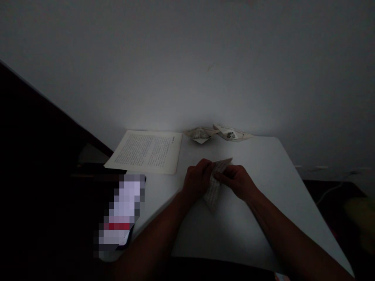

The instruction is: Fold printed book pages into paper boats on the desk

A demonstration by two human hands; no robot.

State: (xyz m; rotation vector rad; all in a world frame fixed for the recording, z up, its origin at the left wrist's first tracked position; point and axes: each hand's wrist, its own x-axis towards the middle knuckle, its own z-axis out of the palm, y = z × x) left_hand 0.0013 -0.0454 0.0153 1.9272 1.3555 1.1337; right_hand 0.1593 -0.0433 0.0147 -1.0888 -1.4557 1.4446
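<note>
Folded piece of grey-beige printed paper point(215, 189): held between both sets of fingers; slim and angular, with one sharp tip just beyond the fingers and another on their near side; rows of small dark print cover its face, somewhat blurred.
Near tip: whether it touches the surface beneath the fingers cannot be told.
Left hand point(197, 178): bent fingers grip the paper's left edge, knuckles outward, some fingertips hidden.
Right hand point(238, 181): thumb laid across the printed face, the other fingers curled behind, pinching the paper from the right.
Left boat-shaped fold of beige printed paper point(201, 134): well beyond the fingers, creased, with a pointed base.
Right boat-shaped fold of pale printed paper point(238, 134): just beside the left one, also beyond the fingers, long and pointed, with a dark picture on its side.
Flat cream rectangle of printed paper point(149, 152): beyond and left of the left fingers, crisp-edged, lined with dense text.
Dark-rimmed slab phone point(125, 199): left of the left fingers, its bright screen masked by coarse blocks.
Smooth white tabletop point(260, 152): below the fingers, round-cornered.
Matte grey wall point(187, 70): farthest from the fingers.
</note>
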